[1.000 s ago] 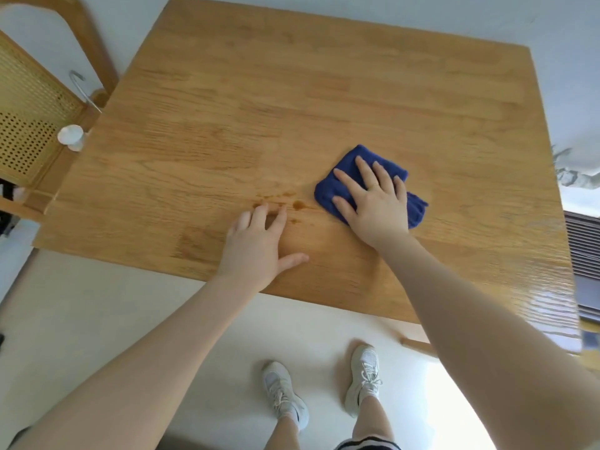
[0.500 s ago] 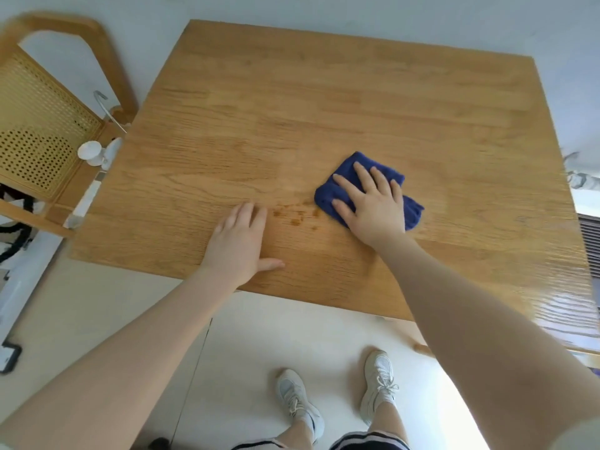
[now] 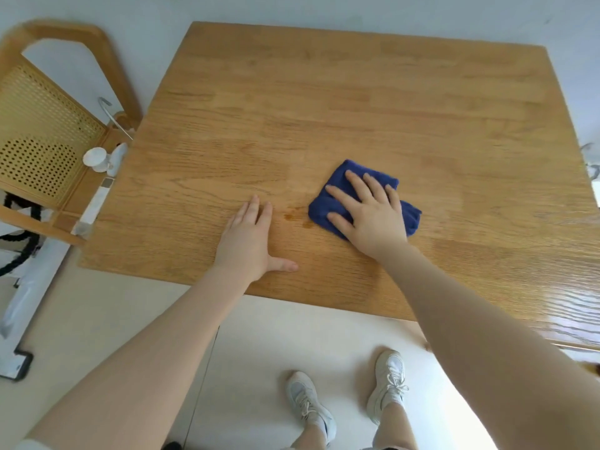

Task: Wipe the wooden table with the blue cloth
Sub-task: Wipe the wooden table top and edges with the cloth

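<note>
A wooden table fills the middle of the head view. On it lies a folded blue cloth, right of centre near the front edge. My right hand lies flat on the cloth with fingers spread, pressing it down. A small brown stain marks the wood just left of the cloth. My left hand rests flat on the table left of the stain, fingers together, thumb out, holding nothing.
A wooden chair with a cane back stands at the table's left edge, with a white cup and a metal hook on it. My feet in white shoes stand on the pale floor below the front edge.
The view has shifted, so the table sits lower and further right in frame. Both hands stay flat; the cloth lies a little closer to the stain, which looks smaller.
</note>
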Motion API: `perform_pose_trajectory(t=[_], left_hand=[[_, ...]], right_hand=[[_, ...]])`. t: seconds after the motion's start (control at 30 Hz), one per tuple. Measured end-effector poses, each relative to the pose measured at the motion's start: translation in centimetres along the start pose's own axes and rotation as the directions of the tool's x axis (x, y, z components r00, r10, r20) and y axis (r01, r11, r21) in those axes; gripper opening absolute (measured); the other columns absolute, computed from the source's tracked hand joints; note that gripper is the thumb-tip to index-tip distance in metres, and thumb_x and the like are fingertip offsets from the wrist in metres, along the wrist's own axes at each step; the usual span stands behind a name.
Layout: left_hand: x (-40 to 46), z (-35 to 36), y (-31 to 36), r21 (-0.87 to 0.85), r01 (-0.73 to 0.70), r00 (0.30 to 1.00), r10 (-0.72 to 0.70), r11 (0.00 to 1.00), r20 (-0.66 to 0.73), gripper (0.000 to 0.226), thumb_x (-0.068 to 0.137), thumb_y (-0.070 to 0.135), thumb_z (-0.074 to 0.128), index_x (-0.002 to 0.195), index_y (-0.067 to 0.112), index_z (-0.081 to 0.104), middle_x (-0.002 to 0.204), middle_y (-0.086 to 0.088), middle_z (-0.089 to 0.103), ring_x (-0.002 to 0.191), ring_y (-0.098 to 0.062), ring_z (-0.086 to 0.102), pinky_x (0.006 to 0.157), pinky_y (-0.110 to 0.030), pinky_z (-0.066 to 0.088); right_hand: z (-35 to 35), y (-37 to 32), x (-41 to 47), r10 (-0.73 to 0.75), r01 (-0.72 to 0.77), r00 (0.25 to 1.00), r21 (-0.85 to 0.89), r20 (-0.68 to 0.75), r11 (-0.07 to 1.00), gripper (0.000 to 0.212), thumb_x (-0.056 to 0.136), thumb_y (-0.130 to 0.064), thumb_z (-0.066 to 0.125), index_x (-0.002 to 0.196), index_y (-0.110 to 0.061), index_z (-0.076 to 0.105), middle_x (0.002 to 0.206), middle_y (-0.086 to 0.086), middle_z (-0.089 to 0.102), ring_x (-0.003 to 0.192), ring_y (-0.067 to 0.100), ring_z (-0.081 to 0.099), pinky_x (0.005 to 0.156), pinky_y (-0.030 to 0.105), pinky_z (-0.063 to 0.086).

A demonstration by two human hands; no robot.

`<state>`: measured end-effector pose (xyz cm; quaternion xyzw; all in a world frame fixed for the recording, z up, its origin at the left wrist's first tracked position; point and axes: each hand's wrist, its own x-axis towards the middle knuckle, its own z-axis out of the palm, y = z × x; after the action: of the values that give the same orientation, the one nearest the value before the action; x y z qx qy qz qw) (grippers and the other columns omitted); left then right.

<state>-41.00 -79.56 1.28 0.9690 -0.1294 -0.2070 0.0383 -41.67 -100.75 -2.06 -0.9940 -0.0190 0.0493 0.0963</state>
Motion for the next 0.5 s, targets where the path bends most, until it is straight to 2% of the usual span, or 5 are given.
perform_pose_trajectory(t=[0.07,0.17,0.3,0.4,0.5], left_hand=[[-0.1,0.1,-0.2,-0.006,0.0,1.0,0.0,1.0,-0.012,0.123,0.062,0.071,0.064,0.15,0.017,-0.004,0.158,-0.007,-0.011,0.146,-0.022,-0.003,0.117,-0.035,0.004],[-0.1,0.2,-0.1,-0.023,-0.001,1.0,0.0,1.0,-0.02,0.123,0.062,0.07,0.066,0.15,0.018,-0.003,0.158,-0.006,-0.01,0.146,-0.022,-0.003,0.117,-0.036,0.005],[0.0,0.1,-0.1,-0.047,-0.005,1.0,0.004,0.999,-0.014,0.123,0.062,0.069,0.067,0.15,0.018,-0.003,0.158,-0.005,-0.011,0.146,-0.021,-0.004,0.117,-0.035,0.005],[0.1,0.1,-0.2,-0.033,-0.013,1.0,0.013,0.999,-0.018,0.123,0.062,0.071,0.065,0.15,0.018,-0.003,0.158,-0.006,-0.012,0.146,-0.021,-0.005,0.117,-0.035,0.004],[0.0,0.2,-0.3,-0.021,-0.003,1.0,0.002,1.0,-0.007,0.124,0.061,0.072,0.064,0.15,0.018,-0.004,0.157,-0.006,-0.014,0.146,-0.021,-0.005,0.117,-0.035,0.004]], right_hand=[[0.1,-0.5,0.5,0.053,-0.054,0.999,-0.008,-0.005,0.999,0.052,0.091,-0.059,0.028,0.141,-0.043,0.029,0.156,-0.001,0.016,0.143,0.025,0.011,0.113,0.05,0.006],[0.7,-1.4,-2.6,-0.075,0.074,0.994,-0.02,-0.077,0.997,0.055,0.086,-0.057,0.029,0.135,-0.038,0.043,0.15,0.004,0.034,0.137,0.031,0.03,0.11,0.055,0.019],[1.2,-2.0,-5.2,-0.191,0.191,0.981,-0.021,-0.016,0.981,0.051,0.086,-0.054,0.033,0.13,-0.036,0.05,0.144,0.004,0.044,0.131,0.032,0.04,0.105,0.056,0.028],[0.7,-1.3,-2.2,-0.229,0.229,0.973,-0.029,0.021,0.973,0.053,0.086,-0.057,0.028,0.132,-0.039,0.046,0.148,0.002,0.038,0.135,0.031,0.034,0.108,0.055,0.023],[0.1,-1.3,2.5,-0.121,0.121,0.992,0.003,0.032,0.993,0.051,0.09,-0.059,0.029,0.138,-0.042,0.034,0.155,-0.001,0.021,0.142,0.026,0.017,0.113,0.051,0.01]])
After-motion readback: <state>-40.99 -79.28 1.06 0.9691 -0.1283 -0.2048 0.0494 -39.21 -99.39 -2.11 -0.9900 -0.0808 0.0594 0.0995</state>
